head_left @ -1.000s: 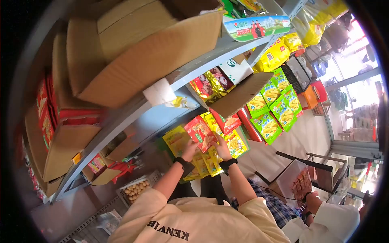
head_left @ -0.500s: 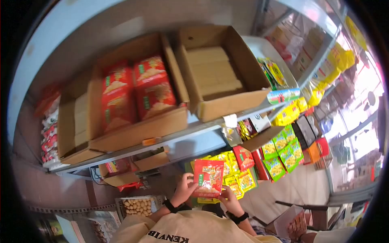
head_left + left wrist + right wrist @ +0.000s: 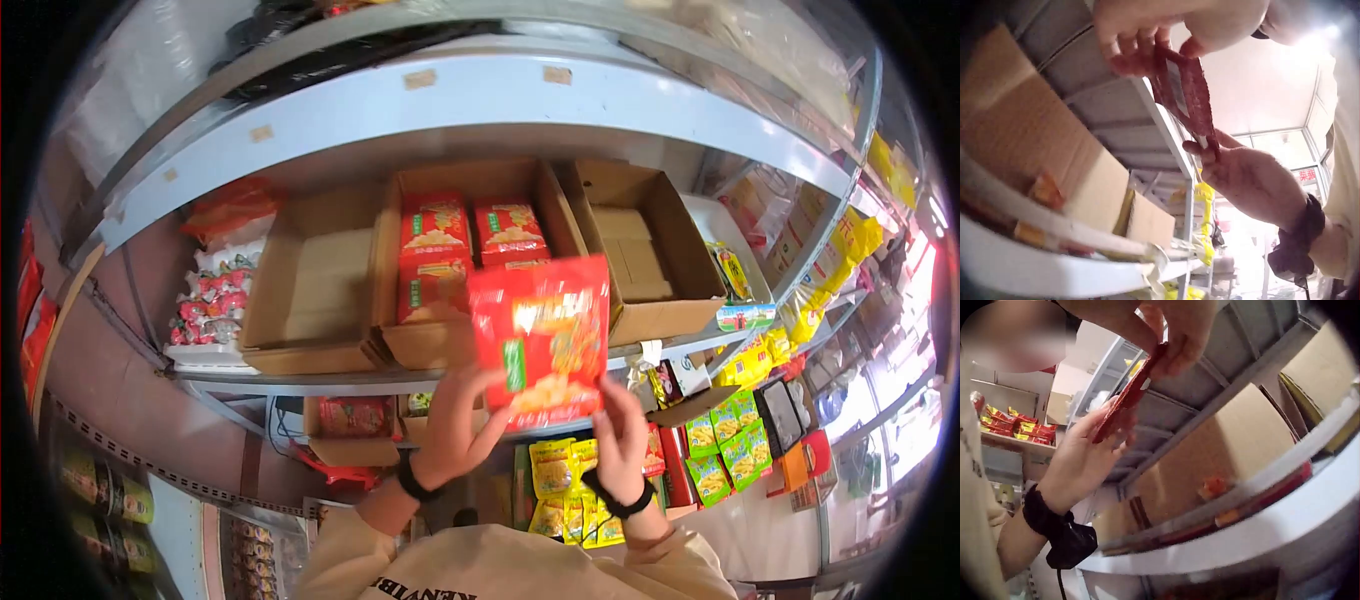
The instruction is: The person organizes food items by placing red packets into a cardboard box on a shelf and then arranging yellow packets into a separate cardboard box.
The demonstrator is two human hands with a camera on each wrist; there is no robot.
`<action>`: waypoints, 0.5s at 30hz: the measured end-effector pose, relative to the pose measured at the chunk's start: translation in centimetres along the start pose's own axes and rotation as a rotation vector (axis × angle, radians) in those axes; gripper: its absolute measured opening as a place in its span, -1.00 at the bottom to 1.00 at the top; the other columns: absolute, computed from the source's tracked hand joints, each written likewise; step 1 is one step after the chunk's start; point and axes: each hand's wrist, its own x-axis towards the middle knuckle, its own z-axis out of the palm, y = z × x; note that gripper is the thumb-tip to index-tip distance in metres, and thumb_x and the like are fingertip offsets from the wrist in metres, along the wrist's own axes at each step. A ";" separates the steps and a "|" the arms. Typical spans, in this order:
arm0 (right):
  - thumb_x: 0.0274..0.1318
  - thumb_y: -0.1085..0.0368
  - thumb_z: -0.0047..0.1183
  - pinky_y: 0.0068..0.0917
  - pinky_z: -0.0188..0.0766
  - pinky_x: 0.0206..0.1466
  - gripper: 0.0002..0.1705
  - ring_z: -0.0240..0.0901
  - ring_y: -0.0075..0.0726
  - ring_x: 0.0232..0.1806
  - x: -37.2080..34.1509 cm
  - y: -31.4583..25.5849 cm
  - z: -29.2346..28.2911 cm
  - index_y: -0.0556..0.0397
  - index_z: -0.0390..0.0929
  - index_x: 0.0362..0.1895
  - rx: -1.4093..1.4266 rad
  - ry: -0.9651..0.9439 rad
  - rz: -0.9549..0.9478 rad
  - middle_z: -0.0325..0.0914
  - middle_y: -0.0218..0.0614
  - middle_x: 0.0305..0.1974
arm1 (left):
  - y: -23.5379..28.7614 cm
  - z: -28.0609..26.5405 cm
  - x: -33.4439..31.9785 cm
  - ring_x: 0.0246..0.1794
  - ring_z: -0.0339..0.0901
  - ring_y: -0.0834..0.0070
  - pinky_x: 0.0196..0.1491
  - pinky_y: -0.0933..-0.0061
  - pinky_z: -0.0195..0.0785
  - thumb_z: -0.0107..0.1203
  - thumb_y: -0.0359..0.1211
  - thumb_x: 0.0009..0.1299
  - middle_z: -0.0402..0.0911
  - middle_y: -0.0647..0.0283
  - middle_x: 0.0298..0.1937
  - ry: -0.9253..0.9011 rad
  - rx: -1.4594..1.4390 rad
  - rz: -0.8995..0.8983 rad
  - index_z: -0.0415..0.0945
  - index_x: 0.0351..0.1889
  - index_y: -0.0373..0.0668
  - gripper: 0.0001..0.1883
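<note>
Well, your left hand (image 3: 455,432): raised, thumb in front, pinching the lower left edge of the red snack packet (image 3: 545,345).
Your right hand (image 3: 622,445): raised too, thumb and fingers clamped on its lower right corner.
Packet's place: held up in the air between your hands, overlapping the cardboard box (image 3: 430,348) of red packets (image 3: 435,228) in the head view.
Hidden: your fingertips behind it, part of that box.
Hard to read: its blurred print; both wrist views catch it nearly edge-on.

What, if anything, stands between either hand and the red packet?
Nothing visible: the left hand and right hand both hold the red packet directly, near its lower sides.
</note>
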 end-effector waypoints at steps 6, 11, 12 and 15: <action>0.05 0.51 -0.14 -0.38 0.29 -0.03 -0.68 0.40 -0.12 -0.16 12.3 1.0 2.4 0.14 0.44 -0.06 -0.107 0.017 -0.184 0.44 -0.10 -0.17 | -4.9 -0.3 10.2 0.17 0.21 0.05 0.19 0.20 0.07 0.11 -0.33 0.21 0.32 -0.05 0.12 -0.076 0.159 0.125 0.22 0.15 -0.26 -0.45; 0.06 0.15 -0.06 -0.16 0.06 0.08 -0.71 0.22 -0.15 0.05 12.9 5.8 3.4 0.07 0.61 -0.39 -0.883 -0.084 -0.371 0.51 -0.29 -0.22 | -9.0 1.1 10.4 -0.19 0.48 0.06 -0.13 0.14 0.30 -0.19 -0.01 0.35 0.55 0.01 -0.24 -0.666 0.308 -0.316 0.51 -0.18 -0.17 -0.55; 0.08 0.13 -0.08 -0.15 0.05 0.09 -0.68 0.21 -0.15 0.08 12.8 5.7 3.5 0.07 0.62 -0.43 -0.852 -0.097 -0.372 0.54 -0.30 -0.24 | -8.8 1.2 10.6 -0.25 0.50 0.06 -0.16 0.14 0.31 -0.25 0.04 0.36 0.57 0.03 -0.32 -0.717 0.370 -0.315 0.55 -0.24 -0.15 -0.50; 0.11 0.08 -0.11 -0.06 0.01 0.14 -0.62 0.19 -0.13 0.12 13.1 5.0 3.6 0.06 0.63 -0.46 -0.893 -0.161 -0.309 0.57 -0.32 -0.31 | -9.1 1.5 10.6 -0.24 0.49 0.04 -0.15 0.13 0.32 -0.26 0.07 0.36 0.57 0.01 -0.34 -0.722 0.306 -0.395 0.57 -0.31 -0.17 -0.46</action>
